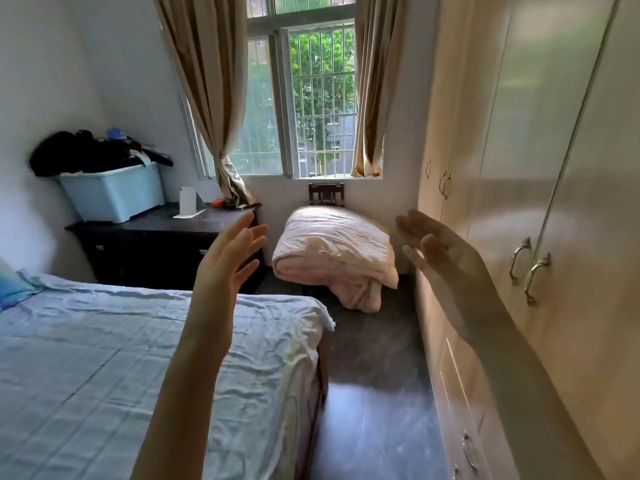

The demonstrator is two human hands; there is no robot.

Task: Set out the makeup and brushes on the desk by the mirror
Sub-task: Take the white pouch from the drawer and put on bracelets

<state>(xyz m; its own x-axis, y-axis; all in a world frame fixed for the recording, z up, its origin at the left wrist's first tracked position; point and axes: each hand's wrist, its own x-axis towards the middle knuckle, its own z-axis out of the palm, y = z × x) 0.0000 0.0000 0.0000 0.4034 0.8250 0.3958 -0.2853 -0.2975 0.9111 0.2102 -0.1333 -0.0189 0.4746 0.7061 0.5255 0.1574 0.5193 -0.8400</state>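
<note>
No makeup or brushes in view. Dark table (166,225) by the window carries a blue bin (112,194) and a small white stand (188,200), possibly the mirror, can't tell. Left hand (228,258) and right hand (440,258) are raised, fingers spread, holding nothing. Likely free for collecting items. Bed (121,341) at left, wardrobe (519,168) at right.

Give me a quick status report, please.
Left hand and right hand raised, open, empty. Dark desk ahead; no makeup visible. Bed alongside.
</note>
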